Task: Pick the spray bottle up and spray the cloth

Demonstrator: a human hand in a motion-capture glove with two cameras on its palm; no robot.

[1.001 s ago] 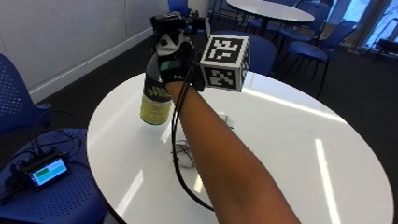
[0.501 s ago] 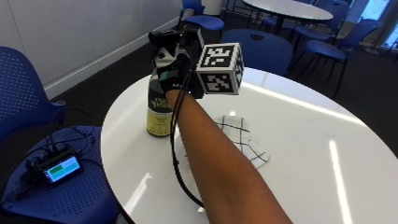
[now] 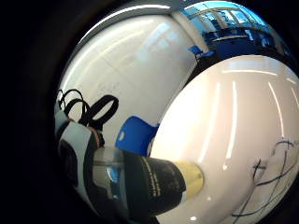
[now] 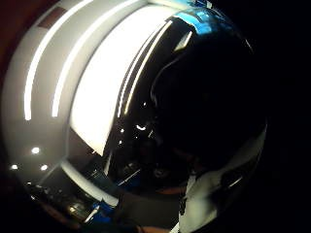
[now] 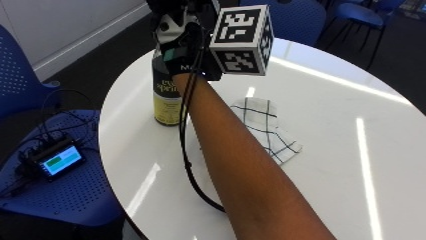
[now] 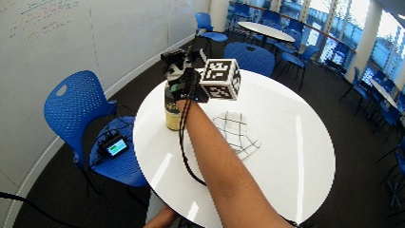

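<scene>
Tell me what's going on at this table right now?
A person's gloved right hand is wrapped around the upper part of the spray bottle, which looks to be standing on the round white table near its edge. A checked cloth lies flat on the table beside the bottle, apart from it, on the far side of the forearm. No spraying is visible yet. A small device with a lit screen sits on a blue chair next to the table.

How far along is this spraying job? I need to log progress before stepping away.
Done: the gloved right hand has reached the spray bottle and sits at its top. In hand: the pickup; the bottle's base looks to be resting on the white table. Left: lift it, aim at the checked cloth lying flat beside it, and spray.
</scene>
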